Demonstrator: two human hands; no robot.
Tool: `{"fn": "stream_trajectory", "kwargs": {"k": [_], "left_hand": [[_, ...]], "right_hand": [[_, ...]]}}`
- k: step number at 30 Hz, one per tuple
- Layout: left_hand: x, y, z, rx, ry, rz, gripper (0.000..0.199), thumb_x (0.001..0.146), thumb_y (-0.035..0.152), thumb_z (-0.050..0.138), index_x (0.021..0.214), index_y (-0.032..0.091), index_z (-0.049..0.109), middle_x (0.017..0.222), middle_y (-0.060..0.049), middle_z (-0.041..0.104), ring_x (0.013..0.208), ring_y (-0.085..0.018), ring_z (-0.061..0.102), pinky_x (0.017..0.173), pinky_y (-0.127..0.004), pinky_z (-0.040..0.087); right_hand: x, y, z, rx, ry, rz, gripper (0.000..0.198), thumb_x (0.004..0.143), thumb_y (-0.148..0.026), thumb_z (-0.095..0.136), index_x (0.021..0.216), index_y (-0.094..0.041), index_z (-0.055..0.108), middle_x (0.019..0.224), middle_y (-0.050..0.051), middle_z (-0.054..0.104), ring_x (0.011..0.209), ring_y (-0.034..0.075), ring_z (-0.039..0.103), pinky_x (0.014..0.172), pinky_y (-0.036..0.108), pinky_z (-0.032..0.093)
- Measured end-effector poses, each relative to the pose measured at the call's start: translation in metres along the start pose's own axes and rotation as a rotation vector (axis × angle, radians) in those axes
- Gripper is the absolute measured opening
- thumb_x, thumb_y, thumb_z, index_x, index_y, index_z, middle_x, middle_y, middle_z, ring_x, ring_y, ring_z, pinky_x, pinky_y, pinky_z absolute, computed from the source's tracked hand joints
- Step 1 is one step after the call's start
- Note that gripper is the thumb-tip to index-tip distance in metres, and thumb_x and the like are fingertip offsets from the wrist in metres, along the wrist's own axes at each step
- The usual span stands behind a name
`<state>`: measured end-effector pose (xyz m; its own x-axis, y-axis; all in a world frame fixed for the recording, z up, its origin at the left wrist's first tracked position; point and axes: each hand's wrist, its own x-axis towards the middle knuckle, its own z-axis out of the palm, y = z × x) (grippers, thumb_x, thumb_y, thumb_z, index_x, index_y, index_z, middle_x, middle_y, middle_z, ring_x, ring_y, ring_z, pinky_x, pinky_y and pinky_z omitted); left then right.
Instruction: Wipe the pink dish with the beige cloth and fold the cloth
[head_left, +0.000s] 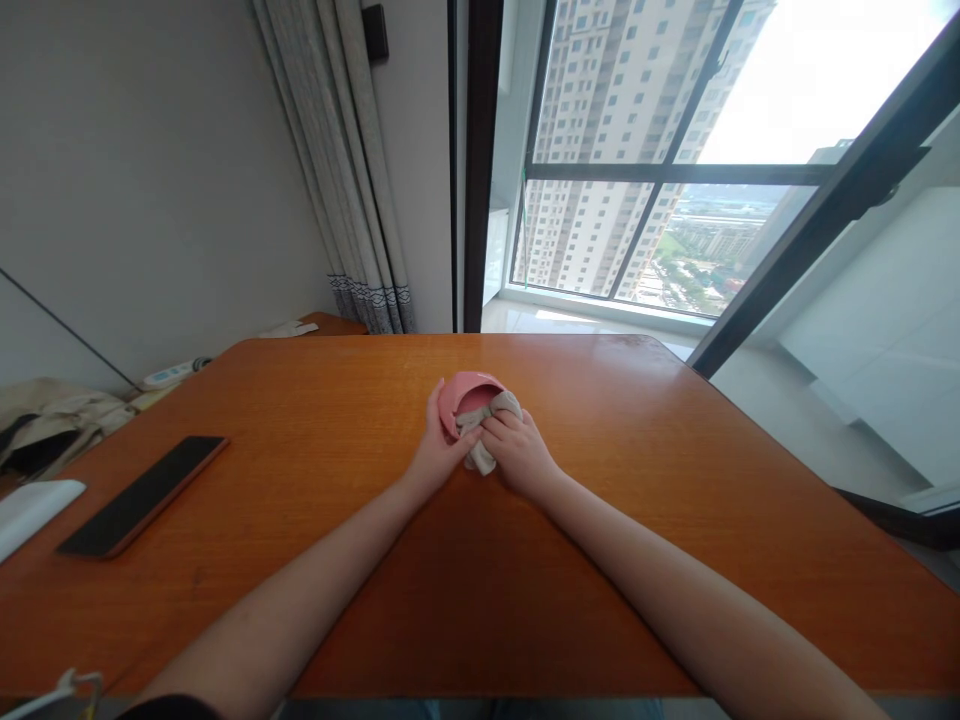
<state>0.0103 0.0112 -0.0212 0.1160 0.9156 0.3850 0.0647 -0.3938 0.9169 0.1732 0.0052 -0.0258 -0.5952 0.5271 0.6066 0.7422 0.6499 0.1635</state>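
Observation:
A pink bowl (468, 383) is tilted on its side above the middle of the table, its opening turned toward me. My left hand (437, 442) grips the bowl's left rim, with the thumb at the front and the fingers around the outside. In my right hand (520, 452) a light grey cloth (481, 457) is bunched up and pressed against the bowl's inner lower edge. Part of the cloth hangs below the bowl between both hands. The fingertips of the right hand are partly hidden in the cloth.
Under my arms spreads a brown wooden table (315, 400). A dark flat slab (146, 495) lies at its left, beside a white object (34, 510). Cloth bags (56, 420) lie past the left edge. A grey curtain (352, 170) and a large window (637, 170) stand beyond.

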Motion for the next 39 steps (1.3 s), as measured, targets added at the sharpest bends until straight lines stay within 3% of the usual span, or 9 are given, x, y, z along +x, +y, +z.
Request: {"fn": "stream_trajectory", "kwargs": {"k": [5,12,16,21,24,28,31,35,39], "left_hand": [[0.003,-0.007,0.001,0.036,0.075,0.002,0.058,0.077,0.027,0.054,0.129,0.017,0.03,0.136,-0.013,0.039,0.128,-0.022,0.037,0.11,-0.039,0.026],[0.013,0.001,-0.024,0.245,-0.125,0.068,0.062,0.073,0.019,0.054,0.131,0.018,0.033,0.139,-0.011,0.038,0.131,-0.023,0.034,0.111,-0.04,0.022],[0.006,-0.001,-0.012,0.14,-0.013,0.017,0.073,0.074,0.03,0.06,0.136,0.02,0.023,0.143,-0.011,0.032,0.131,-0.024,0.034,0.109,-0.04,0.026],[0.0,-0.002,0.002,0.065,0.085,-0.068,0.061,0.075,0.032,0.059,0.128,0.019,0.032,0.128,-0.01,0.047,0.119,-0.023,0.046,0.103,-0.039,0.035],[0.006,0.003,-0.009,0.164,0.04,-0.012,0.049,0.074,0.025,0.056,0.12,0.018,0.041,0.119,-0.007,0.054,0.113,-0.023,0.05,0.101,-0.039,0.037],[0.014,0.006,-0.026,0.296,-0.119,0.046,0.05,0.073,0.025,0.058,0.121,0.019,0.046,0.121,-0.007,0.055,0.114,-0.025,0.051,0.101,-0.04,0.037],[0.013,0.001,-0.025,0.258,-0.091,0.023,0.06,0.074,0.036,0.061,0.128,0.018,0.04,0.132,-0.01,0.048,0.122,-0.026,0.045,0.103,-0.041,0.035],[0.004,-0.007,-0.007,-0.013,-0.064,-0.014,0.079,0.078,0.04,0.058,0.14,0.02,0.013,0.137,-0.014,0.041,0.12,-0.023,0.048,0.1,-0.039,0.039],[-0.002,-0.012,0.001,0.003,0.015,0.046,0.075,0.078,0.033,0.06,0.138,0.021,0.018,0.142,-0.012,0.034,0.13,-0.022,0.036,0.108,-0.038,0.029]], "right_hand": [[0.003,0.004,-0.002,0.039,-0.036,-0.048,0.016,0.091,-0.021,0.045,0.085,-0.019,0.059,0.08,0.004,0.06,0.085,0.017,0.046,0.076,0.034,0.028],[0.005,0.009,-0.004,-0.035,-0.053,-0.117,0.02,0.093,-0.018,0.041,0.087,-0.018,0.06,0.084,0.005,0.06,0.086,0.017,0.046,0.073,0.034,0.027],[0.0,0.008,0.0,-0.027,-0.021,-0.092,0.018,0.092,-0.019,0.043,0.086,-0.018,0.06,0.08,0.004,0.06,0.086,0.017,0.046,0.075,0.034,0.027],[0.001,0.01,0.0,0.021,-0.026,-0.068,0.018,0.093,-0.023,0.043,0.088,-0.019,0.06,0.079,0.003,0.06,0.086,0.017,0.047,0.078,0.035,0.028],[0.004,0.013,-0.004,0.028,-0.049,-0.119,0.018,0.093,-0.022,0.043,0.088,-0.02,0.061,0.084,0.003,0.061,0.088,0.017,0.047,0.079,0.034,0.029],[0.004,0.017,-0.006,0.003,-0.097,-0.193,0.02,0.093,-0.019,0.042,0.087,-0.019,0.061,0.087,0.003,0.061,0.088,0.016,0.048,0.077,0.033,0.031],[0.001,0.017,-0.004,-0.008,-0.12,-0.183,0.02,0.093,-0.02,0.042,0.087,-0.019,0.061,0.087,0.004,0.062,0.088,0.017,0.048,0.076,0.034,0.031],[-0.001,0.014,-0.002,0.004,-0.085,-0.083,0.018,0.092,-0.02,0.043,0.088,-0.018,0.061,0.087,0.005,0.062,0.091,0.019,0.047,0.079,0.035,0.03],[0.0,0.011,-0.003,0.045,-0.05,-0.062,0.019,0.093,-0.022,0.043,0.091,-0.018,0.061,0.088,0.005,0.061,0.092,0.018,0.047,0.079,0.034,0.03]]}}
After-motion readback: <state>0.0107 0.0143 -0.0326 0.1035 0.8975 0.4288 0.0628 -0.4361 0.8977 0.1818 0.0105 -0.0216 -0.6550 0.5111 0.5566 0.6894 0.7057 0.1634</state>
